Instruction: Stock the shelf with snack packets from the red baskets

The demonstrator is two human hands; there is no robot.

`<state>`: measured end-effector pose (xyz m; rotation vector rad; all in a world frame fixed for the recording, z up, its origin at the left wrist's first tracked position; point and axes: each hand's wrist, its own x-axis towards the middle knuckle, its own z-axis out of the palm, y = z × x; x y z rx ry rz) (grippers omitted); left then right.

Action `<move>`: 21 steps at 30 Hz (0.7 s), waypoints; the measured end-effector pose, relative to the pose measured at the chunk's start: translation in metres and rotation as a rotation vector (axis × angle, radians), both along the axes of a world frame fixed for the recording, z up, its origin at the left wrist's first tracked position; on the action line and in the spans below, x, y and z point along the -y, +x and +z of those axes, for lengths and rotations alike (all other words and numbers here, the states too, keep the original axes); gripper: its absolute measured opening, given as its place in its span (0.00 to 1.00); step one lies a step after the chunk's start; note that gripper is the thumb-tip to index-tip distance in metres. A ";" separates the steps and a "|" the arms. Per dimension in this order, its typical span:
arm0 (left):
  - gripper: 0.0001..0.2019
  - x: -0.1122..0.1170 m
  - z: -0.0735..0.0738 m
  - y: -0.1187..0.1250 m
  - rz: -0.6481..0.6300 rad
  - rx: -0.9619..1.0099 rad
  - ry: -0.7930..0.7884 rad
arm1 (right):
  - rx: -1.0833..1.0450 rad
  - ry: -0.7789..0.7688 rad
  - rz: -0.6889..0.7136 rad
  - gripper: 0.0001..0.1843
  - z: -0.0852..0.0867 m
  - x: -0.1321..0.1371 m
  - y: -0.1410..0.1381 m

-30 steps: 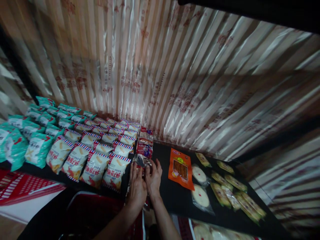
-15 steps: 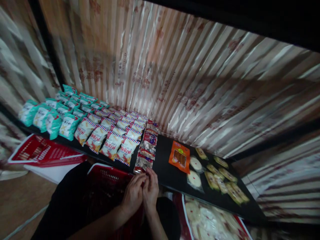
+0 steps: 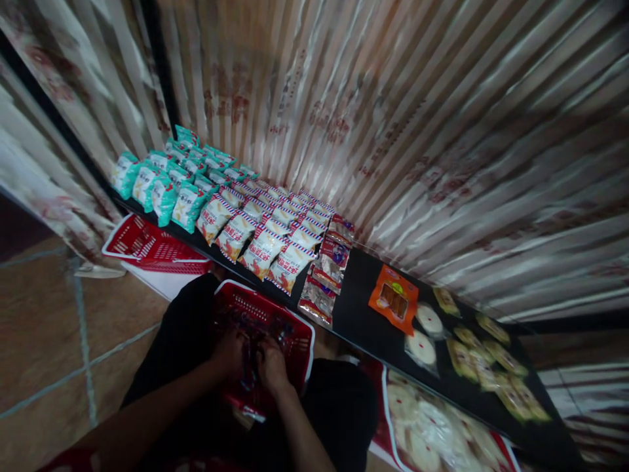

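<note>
Both my hands are down inside a red shopping basket (image 3: pixel 301 333) that rests on my lap. My left hand (image 3: pixel 228 352) and my right hand (image 3: pixel 272 368) lie close together among dark snack packets (image 3: pixel 248 364) in the basket. The picture is dim and smeared there, so I cannot make out whether the fingers grip a packet. On the black shelf (image 3: pixel 361 318) just beyond the basket lies a column of dark red snack packets (image 3: pixel 324 275).
Rows of white-and-red snack bags (image 3: pixel 265 239) and teal bags (image 3: pixel 162 183) fill the shelf's left. An orange packet (image 3: pixel 394 298), round white cakes (image 3: pixel 422 331) and yellow-green packets (image 3: pixel 484 367) lie to the right. A second red basket (image 3: pixel 147 246) sits on the floor; a tray of cakes (image 3: pixel 432 432) lies below.
My hands have drawn back from the dark red packets on the shelf edge and dropped into the red basket on my lap. The view has swung down and left.
</note>
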<state>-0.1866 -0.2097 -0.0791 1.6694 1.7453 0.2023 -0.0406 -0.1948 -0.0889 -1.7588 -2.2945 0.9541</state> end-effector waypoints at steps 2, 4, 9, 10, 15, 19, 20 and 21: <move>0.17 -0.009 -0.006 0.001 0.016 0.002 -0.027 | 0.047 -0.003 0.015 0.21 -0.005 -0.010 -0.003; 0.17 -0.017 -0.014 0.005 0.030 0.011 -0.054 | 0.083 -0.002 0.041 0.22 -0.009 -0.020 -0.005; 0.15 -0.029 -0.040 0.011 0.087 0.025 -0.146 | 0.161 -0.116 0.140 0.24 -0.021 -0.041 -0.009; 0.15 -0.031 -0.045 0.011 0.099 0.025 -0.161 | 0.165 -0.143 0.152 0.23 -0.025 -0.043 -0.010; 0.13 -0.040 -0.061 0.010 0.162 0.026 -0.210 | 0.163 -0.194 0.142 0.24 -0.046 -0.047 -0.012; 0.12 -0.042 -0.067 0.012 0.205 0.038 -0.238 | 0.129 -0.199 0.136 0.29 -0.058 -0.048 -0.011; 0.11 -0.042 -0.067 0.013 0.217 0.042 -0.244 | 0.127 -0.198 0.119 0.29 -0.060 -0.049 -0.011; 0.11 -0.042 -0.068 0.014 0.231 0.047 -0.250 | 0.129 -0.195 0.097 0.29 -0.060 -0.049 -0.012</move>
